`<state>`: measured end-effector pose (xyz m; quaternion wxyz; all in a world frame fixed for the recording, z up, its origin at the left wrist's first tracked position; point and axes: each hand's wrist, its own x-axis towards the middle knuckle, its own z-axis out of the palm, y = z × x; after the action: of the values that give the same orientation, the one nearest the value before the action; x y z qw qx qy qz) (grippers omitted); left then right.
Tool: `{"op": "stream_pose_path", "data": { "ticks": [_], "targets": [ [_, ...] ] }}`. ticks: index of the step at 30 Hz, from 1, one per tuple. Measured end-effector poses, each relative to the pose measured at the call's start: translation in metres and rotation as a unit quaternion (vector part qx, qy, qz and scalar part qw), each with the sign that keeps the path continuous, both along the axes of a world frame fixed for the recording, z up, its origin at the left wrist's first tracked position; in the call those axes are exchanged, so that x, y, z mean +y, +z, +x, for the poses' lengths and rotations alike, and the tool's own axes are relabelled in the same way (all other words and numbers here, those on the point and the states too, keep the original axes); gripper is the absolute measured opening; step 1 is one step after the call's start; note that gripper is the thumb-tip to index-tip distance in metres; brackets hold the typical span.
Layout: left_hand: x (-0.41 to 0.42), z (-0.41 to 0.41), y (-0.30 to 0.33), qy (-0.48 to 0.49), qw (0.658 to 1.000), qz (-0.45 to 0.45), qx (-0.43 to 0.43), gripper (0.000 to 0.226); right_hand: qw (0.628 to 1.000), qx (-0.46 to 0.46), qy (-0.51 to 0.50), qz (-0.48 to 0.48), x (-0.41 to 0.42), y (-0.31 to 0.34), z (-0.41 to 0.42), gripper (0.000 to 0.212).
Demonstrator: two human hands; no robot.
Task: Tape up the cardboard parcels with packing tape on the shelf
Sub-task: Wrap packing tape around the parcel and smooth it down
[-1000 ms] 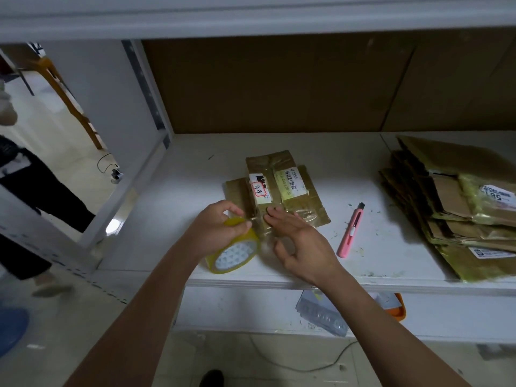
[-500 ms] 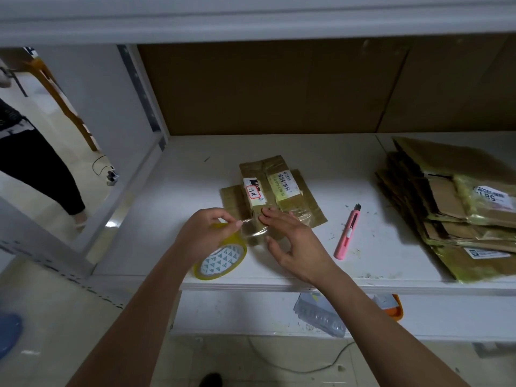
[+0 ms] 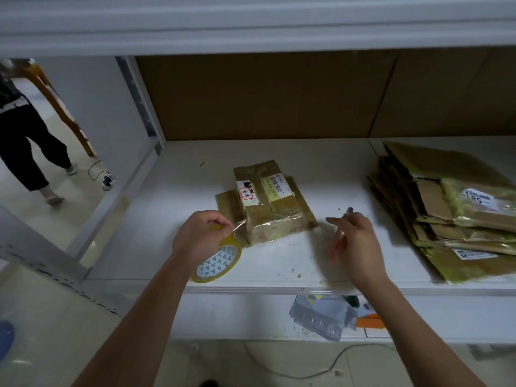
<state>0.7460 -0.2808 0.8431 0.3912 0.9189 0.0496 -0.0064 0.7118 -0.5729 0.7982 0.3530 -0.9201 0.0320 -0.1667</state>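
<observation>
A small cardboard parcel (image 3: 268,208) with white labels lies mid-shelf on a flat piece of cardboard. My left hand (image 3: 201,236) grips the yellow packing tape roll (image 3: 217,263) at the parcel's near left corner. A clear strip of tape (image 3: 240,225) runs taut from the roll to the parcel's front edge. My right hand (image 3: 354,244) is blurred, to the right of the parcel, with its fingers loosely spread over the pink utility knife (image 3: 349,210). Only the knife's dark tip and a bit of pink show past the hand.
A stack of flattened, taped cardboard parcels (image 3: 446,208) fills the right side of the white shelf (image 3: 181,196). A grey bag (image 3: 318,317) and an orange item sit on the lower shelf. A person walks by at far left (image 3: 25,141).
My right hand left the parcel's front edge and swung right over the pink knife. My left hand pulled the roll slightly down and left, stretching the tape.
</observation>
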Motion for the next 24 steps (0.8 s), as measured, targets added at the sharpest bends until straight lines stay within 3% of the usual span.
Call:
{"op": "stream_pose_path", "data": {
  "ticks": [1, 2, 4, 7, 9, 12, 16, 18, 21, 24],
  "targets": [
    [0.000, 0.000, -0.001, 0.002, 1.000, 0.001, -0.001, 0.014, 0.996, 0.080, -0.022, -0.044, -0.010, -0.005, 0.000, 0.038],
    [0.001, 0.000, -0.001, 0.002, 1.000, 0.002, -0.001, 0.014, 0.980, 0.114, -0.022, -0.163, -0.017, -0.010, 0.000, 0.043],
    [0.001, 0.002, -0.001, -0.001, 1.000, 0.001, 0.000, 0.014, 0.937, 0.097, 0.006, -0.336, -0.027, -0.019, 0.000, 0.051],
    [0.000, 0.003, 0.000, -0.004, 1.000, -0.001, 0.002, 0.013, 0.901, 0.064, 0.026, -0.429, -0.036, -0.018, 0.004, 0.033],
    [0.001, 0.003, -0.001, -0.005, 1.000, -0.004, 0.002, 0.012, 0.900, 0.053, 0.026, -0.431, -0.038, -0.013, 0.005, 0.026],
    [0.004, 0.001, -0.001, -0.012, 1.000, -0.012, -0.001, 0.012, 0.944, -0.050, 0.009, -0.327, -0.033, -0.001, 0.002, 0.030],
    [0.007, -0.001, -0.001, -0.009, 1.000, -0.013, -0.009, 0.013, 0.986, -0.159, -0.020, -0.050, 0.009, 0.032, -0.002, 0.019],
    [0.007, -0.002, -0.001, -0.009, 1.000, -0.018, -0.011, 0.010, 0.975, -0.199, 0.061, 0.073, 0.042, 0.044, -0.004, 0.017],
    [0.008, -0.003, 0.000, -0.011, 1.000, -0.015, -0.010, 0.009, 0.945, -0.195, 0.210, 0.160, 0.085, 0.048, 0.000, 0.013],
    [0.009, -0.005, 0.003, -0.007, 1.000, -0.022, 0.007, 0.011, 0.938, -0.139, 0.234, 0.214, 0.109, 0.041, 0.008, 0.018]
  ]
}}
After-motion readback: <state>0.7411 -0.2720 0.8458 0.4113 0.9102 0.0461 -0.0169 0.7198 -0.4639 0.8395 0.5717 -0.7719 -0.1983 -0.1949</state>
